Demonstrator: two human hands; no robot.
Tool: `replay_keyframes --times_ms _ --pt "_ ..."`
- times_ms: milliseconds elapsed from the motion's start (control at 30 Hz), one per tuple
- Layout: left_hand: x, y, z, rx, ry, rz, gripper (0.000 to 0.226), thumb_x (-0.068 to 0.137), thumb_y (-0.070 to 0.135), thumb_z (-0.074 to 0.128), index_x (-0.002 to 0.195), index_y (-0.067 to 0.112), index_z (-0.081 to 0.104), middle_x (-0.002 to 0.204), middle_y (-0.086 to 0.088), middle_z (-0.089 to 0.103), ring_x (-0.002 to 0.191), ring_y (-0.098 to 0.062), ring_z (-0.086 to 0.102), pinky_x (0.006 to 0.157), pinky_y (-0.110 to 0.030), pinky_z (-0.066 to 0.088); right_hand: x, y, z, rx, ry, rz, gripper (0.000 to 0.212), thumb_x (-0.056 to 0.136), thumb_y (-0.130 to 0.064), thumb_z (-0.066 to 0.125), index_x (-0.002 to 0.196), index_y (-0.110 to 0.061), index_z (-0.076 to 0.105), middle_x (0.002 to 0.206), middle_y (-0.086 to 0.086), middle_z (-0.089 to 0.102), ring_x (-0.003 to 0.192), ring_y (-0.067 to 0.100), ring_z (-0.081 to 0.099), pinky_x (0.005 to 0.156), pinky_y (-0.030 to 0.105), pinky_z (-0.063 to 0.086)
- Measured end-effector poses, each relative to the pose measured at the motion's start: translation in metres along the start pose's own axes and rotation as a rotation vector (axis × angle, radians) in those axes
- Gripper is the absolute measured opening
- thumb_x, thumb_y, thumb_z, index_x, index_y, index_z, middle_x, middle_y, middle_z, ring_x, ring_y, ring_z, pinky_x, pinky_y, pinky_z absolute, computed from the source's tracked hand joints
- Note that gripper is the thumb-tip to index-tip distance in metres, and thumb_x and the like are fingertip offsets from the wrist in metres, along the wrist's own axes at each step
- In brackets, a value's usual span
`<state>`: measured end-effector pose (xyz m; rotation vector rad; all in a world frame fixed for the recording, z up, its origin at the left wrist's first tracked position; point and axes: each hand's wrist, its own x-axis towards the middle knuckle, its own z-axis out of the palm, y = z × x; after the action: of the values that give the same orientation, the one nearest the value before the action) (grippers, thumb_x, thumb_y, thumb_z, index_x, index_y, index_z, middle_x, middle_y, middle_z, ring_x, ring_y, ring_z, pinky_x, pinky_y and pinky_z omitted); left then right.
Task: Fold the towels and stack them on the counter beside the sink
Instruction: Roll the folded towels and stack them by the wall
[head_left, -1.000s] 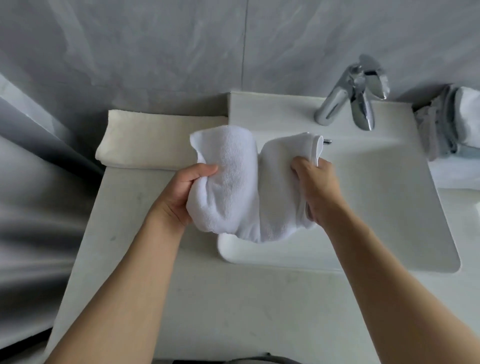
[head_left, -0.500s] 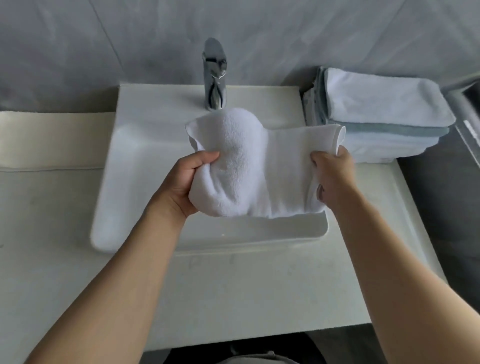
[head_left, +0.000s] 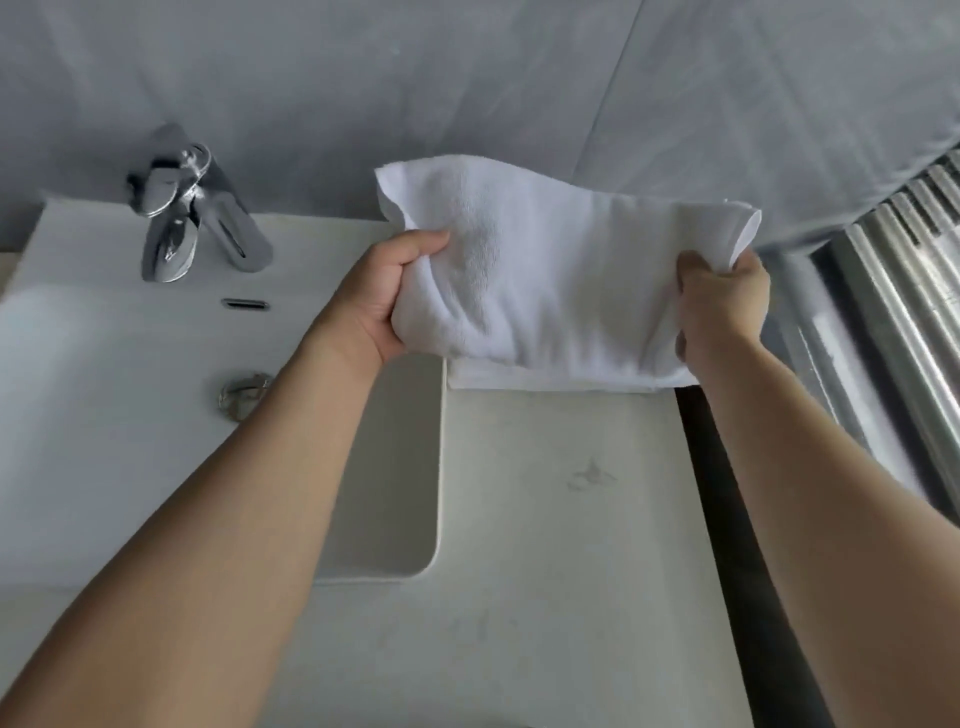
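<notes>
towel is the thing both hands carry, a folded white bundle stretched between them, its long axis running left to right across the view. left hand grips the left end, thumb on top and the other fingers curled under the cloth. right hand pinches the right end, where the folded edges bunch above its knuckles. neither hand is nearer: the towel spans from one to the other, and both are clamped on it.

left of the left hand lies the sink, with the tap beyond it. directly below the towel, between the two hands, a strip of folded white cloth shows along the bundle's lower edge, lying on the worktop; whether it is a separate towel already laid down or the held towel's own hanging edge i cannot tell. right of the right hand the worktop ends at a dark gap, with ribbed metal past it.

both forearms reach forward and slightly rightward. judging by that, the coming move is a short drop onto the worktop patch under the towel, keeping the long axis as it lies.
</notes>
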<state>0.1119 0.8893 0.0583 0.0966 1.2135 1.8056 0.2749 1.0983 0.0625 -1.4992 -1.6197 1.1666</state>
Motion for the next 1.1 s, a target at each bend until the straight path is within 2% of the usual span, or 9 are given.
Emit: replay_keyframes --times_ms 167,233,367,467,567,667,900,1000,1100 --pt "0.056 -0.007 0.043 0.003 0.071 -0.020 0.029 0.094 0.018 0.059 0.120 0.008 0.066 0.114 -0.011 0.072 0.104 -0.029 0.070 0.089 -0.045 0.058 0.082 -0.004 -0.014 -0.001 0.017 0.025 0.010 0.081 -0.023 0.060 0.076 -0.029 0.054 0.077 -0.009 0.060 0.070 0.016 0.058 0.070 0.032 0.052" --pt "0.078 -0.011 0.056 0.033 0.098 -0.048 0.024 0.094 0.016 0.060 0.115 0.009 0.068 0.107 -0.009 0.074 0.097 -0.027 0.072 0.082 -0.043 0.060 0.112 0.001 -0.015 -0.016 0.013 0.037 0.006 0.081 -0.022 0.063 0.082 -0.025 0.058 0.082 -0.006 0.063 0.075 0.017 0.060 0.072 0.029 0.052" --pt "0.112 -0.021 0.062 0.163 0.240 -0.184 0.020 0.092 0.015 0.063 0.110 0.008 0.070 0.092 -0.007 0.077 0.081 -0.024 0.075 0.064 -0.037 0.061 0.151 0.024 -0.008 -0.141 -0.039 0.075 0.017 0.082 -0.025 0.061 0.099 -0.020 0.062 0.091 0.000 0.065 0.084 0.023 0.062 0.069 0.028 0.050" --pt "0.127 -0.018 0.055 0.365 0.317 -0.245 0.019 0.091 0.019 0.067 0.106 0.008 0.071 0.093 -0.006 0.077 0.080 -0.023 0.075 0.069 -0.036 0.060 0.163 0.037 -0.002 -0.365 -0.106 0.017 0.034 0.088 -0.031 0.051 0.113 -0.011 0.062 0.104 0.007 0.064 0.089 0.029 0.057 0.070 0.029 0.040" --pt "0.135 -0.015 0.053 0.521 0.358 -0.175 0.029 0.088 0.018 0.072 0.115 0.009 0.067 0.103 -0.007 0.076 0.088 -0.025 0.075 0.080 -0.043 0.060 0.174 0.034 -0.002 -0.598 -0.174 -0.100 0.043 0.094 -0.032 0.047 0.120 0.001 0.056 0.121 0.021 0.061 0.108 0.038 0.056 0.082 0.035 0.041" --pt "0.134 -0.019 0.060 0.580 0.393 -0.096 0.036 0.088 0.015 0.072 0.122 0.011 0.062 0.108 -0.005 0.073 0.094 -0.024 0.072 0.084 -0.043 0.059 0.182 0.032 -0.011 -0.692 -0.164 -0.163 0.049 0.096 -0.035 0.047 0.123 0.005 0.053 0.126 0.028 0.057 0.117 0.042 0.052 0.092 0.040 0.041" --pt "0.127 -0.017 0.070 0.589 0.343 -0.102 0.026 0.095 0.021 0.062 0.120 0.012 0.063 0.106 -0.005 0.073 0.092 -0.023 0.071 0.079 -0.036 0.058 0.178 0.037 -0.015 -0.870 -0.094 -0.213 0.048 0.098 -0.036 0.042 0.125 0.003 0.047 0.129 0.028 0.053 0.119 0.044 0.050 0.094 0.046 0.041" --pt "0.125 -0.019 0.070 0.612 0.392 -0.054 0.018 0.098 0.034 0.052 0.094 0.019 0.061 0.095 0.000 0.067 0.086 -0.021 0.066 0.075 -0.033 0.050 0.166 0.036 -0.006 -0.979 -0.026 -0.329 0.059 0.095 -0.034 0.044 0.141 0.000 0.032 0.143 0.023 0.037 0.132 0.042 0.038 0.109 0.050 0.030" --pt "0.128 -0.029 0.069 0.723 0.475 0.044 0.031 0.099 0.039 0.044 0.073 0.022 0.042 0.076 0.002 0.040 0.059 -0.011 0.038 0.052 -0.025 0.031 0.141 0.039 0.008 -1.108 -0.051 -0.583 0.076 0.094 -0.038 0.042 0.155 -0.007 0.010 0.162 0.016 0.006 0.149 0.034 0.008 0.119 0.048 -0.003"
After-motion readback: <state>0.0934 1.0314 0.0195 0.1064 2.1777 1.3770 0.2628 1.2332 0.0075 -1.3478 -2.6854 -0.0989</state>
